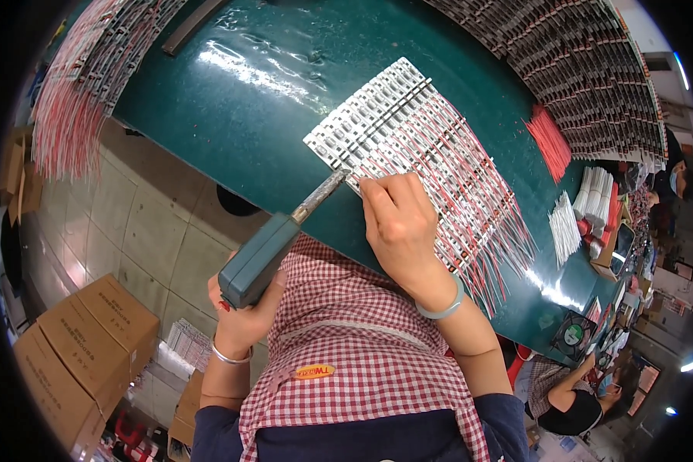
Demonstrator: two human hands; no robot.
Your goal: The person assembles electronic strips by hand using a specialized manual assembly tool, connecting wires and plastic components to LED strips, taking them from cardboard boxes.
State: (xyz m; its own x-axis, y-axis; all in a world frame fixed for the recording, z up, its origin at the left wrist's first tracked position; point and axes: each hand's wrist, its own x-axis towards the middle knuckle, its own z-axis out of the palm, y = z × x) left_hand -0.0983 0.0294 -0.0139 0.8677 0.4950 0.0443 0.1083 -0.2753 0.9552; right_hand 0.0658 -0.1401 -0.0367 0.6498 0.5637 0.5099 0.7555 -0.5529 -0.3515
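My left hand is wrapped round the grip of a dark green soldering gun. Its metal barrel points up and right, and the tip meets the near left edge of a panel of white strips. Rows of red and white wires run from the panel toward the right. My right hand is closed, fingers curled over the panel's near edge just right of the tip. Whatever its fingertips pinch is too small and hidden to make out.
A green-topped table carries the work. Large stacks of strips stand at the far right, wired ones at the far left. Red wires and white wires lie rightward. Cardboard boxes stand left; a co-worker sits right.
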